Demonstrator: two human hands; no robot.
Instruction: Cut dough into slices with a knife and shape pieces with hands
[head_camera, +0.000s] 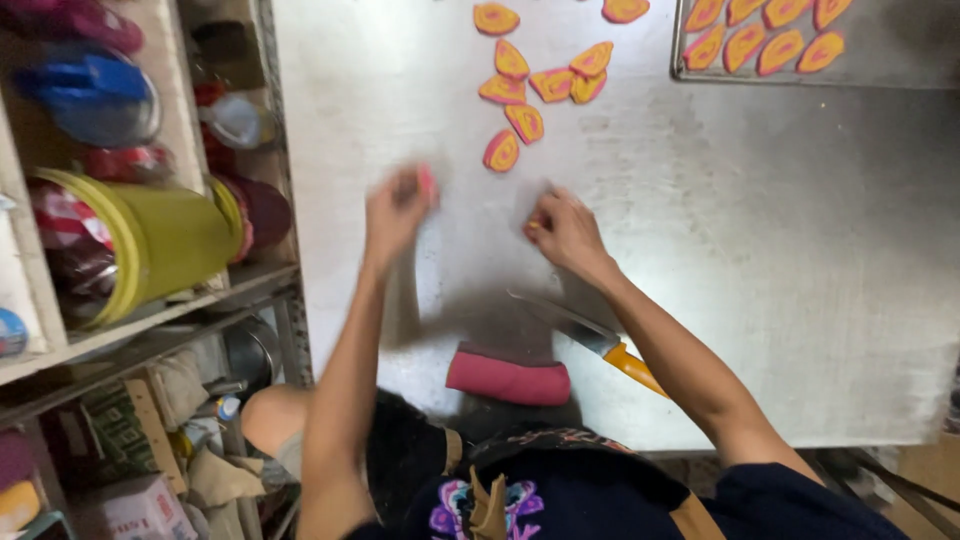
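Note:
My left hand (397, 208) is blurred with motion over the metal table (800, 250) and pinches a small pink piece (428, 185) at its fingertips. My right hand (562, 228) is beside it with fingers curled on a small orange and pink dough slice (535, 222). Just beyond both hands lie several orange slices with pink centres (527, 122), loose on the table. A pink dough log (508, 379) rests near the table's front edge. A knife with an orange handle (590, 338) lies beside it, under my right forearm.
A metal tray (900, 60) at the back right holds rows of the same slices (760, 40). Shelves at the left carry a yellow-green bucket (170, 240), a blue lid (95, 90) and jars. Boxes and cloths sit low at the left.

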